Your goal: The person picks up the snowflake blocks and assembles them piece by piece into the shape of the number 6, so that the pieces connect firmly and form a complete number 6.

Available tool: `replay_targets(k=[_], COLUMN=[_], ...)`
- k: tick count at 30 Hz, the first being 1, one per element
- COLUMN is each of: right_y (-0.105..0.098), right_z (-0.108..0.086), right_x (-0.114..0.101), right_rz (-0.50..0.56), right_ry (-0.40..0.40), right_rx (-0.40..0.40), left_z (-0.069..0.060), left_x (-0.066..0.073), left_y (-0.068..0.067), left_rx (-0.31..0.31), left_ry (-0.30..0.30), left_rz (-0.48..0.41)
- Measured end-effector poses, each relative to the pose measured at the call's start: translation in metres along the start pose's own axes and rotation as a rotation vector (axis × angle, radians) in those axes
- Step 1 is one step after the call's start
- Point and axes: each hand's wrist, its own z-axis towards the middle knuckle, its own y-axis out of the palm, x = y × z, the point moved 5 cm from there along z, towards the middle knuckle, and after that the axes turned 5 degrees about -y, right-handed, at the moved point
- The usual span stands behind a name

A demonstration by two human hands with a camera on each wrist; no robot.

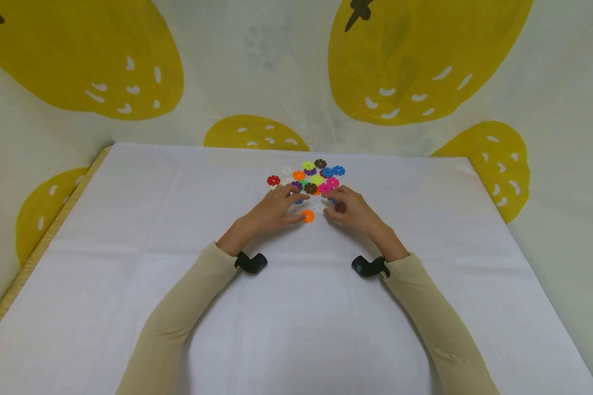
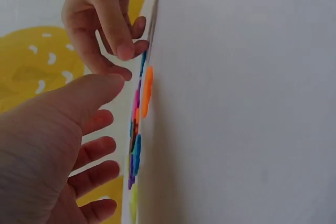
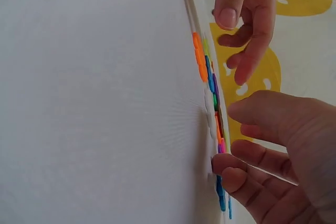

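Discs point(image 1: 317, 179) show notched faces in the head view, edges in wrist views; relaxed hands point(image 1: 270, 211) point(image 1: 356, 211) hold nothing.

Long, plain beige sleeves point(image 1: 170, 318), lightly creased, with a stubby, rounded black camera point(image 1: 253, 264) at each wrist

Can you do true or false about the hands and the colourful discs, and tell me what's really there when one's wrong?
1. All the discs are blue. False: the discs come in many colours.
2. The left hand's thumb is beside an orange disc. True.
3. The right hand wears a glove. False: the right hand is bare.
4. A white cloth covers the table. True.
5. Both sleeves are green. False: the sleeves are beige.
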Motion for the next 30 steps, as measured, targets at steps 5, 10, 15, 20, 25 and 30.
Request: replay_targets(k=[5, 10, 15, 20, 25, 30], right_y=[0.005, 0.013, 0.014, 0.014, 0.013, 0.014], right_z=[0.003, 0.005, 0.004, -0.001, -0.002, 0.000], right_x=[0.003, 0.006, 0.009, 0.013, 0.014, 0.016], right_rz=[0.010, -0.011, 0.007, 0.054, 0.130, 0.218], right_ry=[0.010, 0.010, 0.030, 0.070, 0.030, 0.020], right_rx=[-0.031, -0.073, -0.045, 0.024, 0.126, 0.190], left_z=[0.003, 0.003, 0.005, 0.006, 0.007, 0.006], left_x=[0.000, -0.002, -0.004, -0.008, -0.013, -0.019], left_y=[0.008, 0.013, 0.018, 0.023, 0.021, 0.021], left_rx=[-0.057, -0.050, 0.004, 0.027, 0.067, 0.120], left_ry=[-0.002, -0.007, 0.003, -0.003, -0.054, -0.095], left_rz=[-0.104, -0.086, -0.070, -0.170, -0.341, -0.436])
